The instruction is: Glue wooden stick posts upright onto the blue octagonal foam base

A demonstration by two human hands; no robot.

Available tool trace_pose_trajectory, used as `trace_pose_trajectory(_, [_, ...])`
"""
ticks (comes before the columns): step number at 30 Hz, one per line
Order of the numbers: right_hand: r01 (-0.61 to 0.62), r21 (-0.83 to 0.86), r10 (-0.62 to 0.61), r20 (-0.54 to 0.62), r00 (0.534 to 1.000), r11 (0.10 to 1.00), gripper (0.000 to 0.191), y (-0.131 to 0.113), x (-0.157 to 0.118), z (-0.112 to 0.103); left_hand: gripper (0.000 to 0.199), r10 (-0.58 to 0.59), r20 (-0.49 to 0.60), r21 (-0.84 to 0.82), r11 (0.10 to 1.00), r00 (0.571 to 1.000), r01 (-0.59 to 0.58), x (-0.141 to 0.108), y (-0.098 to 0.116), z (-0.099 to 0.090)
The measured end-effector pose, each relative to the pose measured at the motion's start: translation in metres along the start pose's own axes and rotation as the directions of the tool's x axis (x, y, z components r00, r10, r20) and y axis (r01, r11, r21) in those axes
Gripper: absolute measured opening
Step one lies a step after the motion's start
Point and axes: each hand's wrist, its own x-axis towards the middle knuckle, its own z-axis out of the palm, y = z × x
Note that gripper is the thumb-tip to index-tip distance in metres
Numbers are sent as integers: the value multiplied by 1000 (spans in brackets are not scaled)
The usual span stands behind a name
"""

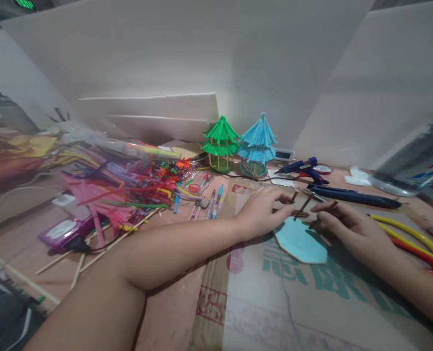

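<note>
A light-blue board with cut corners (302, 246) lies flat on the printed cardboard, and short brown sticks stand up from its far part. My left hand (262, 209) reaches in from the left, thumb and forefinger closed around one brown stick (294, 196) at the board's far left edge. Between my hands another brown stick (303, 207) leans upright, touched by neither. On the right side, my right hand (344, 224) pinches a third brown stick (324, 214), tilted over the board's edge. The lower ends of the sticks are partly hidden by fingers.
Green (222, 141) and blue (259, 146) model pavilions stand at the back. A blue glue gun (304, 168) lies right of them, before a dark cutter (355, 196). Yellow-handled scissors (414, 234) lie beside my right wrist. Colourful pipe cleaners (110, 185) and a purple power strip (65, 231) fill the left.
</note>
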Motion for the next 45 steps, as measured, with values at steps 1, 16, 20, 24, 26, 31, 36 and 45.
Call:
trace_pose_trajectory(1, [-8,11,8,15,1000,1000,46,-1,0,0,15,-4,2,-4,1000,1000,4,0,0,0])
trace_pose_trajectory(16, [13,51,-17,66,998,999,40,-4,-3,1,9,5,-4,19,1000,1000,-5,0,1,0])
trace_pose_trajectory(20, [88,32,-90,65,994,996,29,-5,0,2,8,15,-8,-35,999,1000,-16,-1,2,-1])
trace_pose_trajectory(24, [118,55,-122,77,990,991,25,-3,1,3,11,21,-2,-47,999,1000,-21,-2,-2,1])
trace_pose_trajectory(26, [115,72,-121,87,989,991,24,-3,1,3,12,20,-6,-26,999,1000,-20,-3,-3,2])
trace_pose_trajectory(31, [123,43,-126,76,989,992,24,-3,0,1,11,33,-29,1,999,999,-33,-3,-6,3])
trace_pose_trajectory(36, [102,54,-105,57,993,993,25,-4,0,2,11,21,-8,13,1000,1000,-21,-3,-7,3])
trace_pose_trajectory(45, [100,84,-107,89,990,991,25,-1,-1,3,12,16,2,10,1000,1000,-16,-3,-9,4])
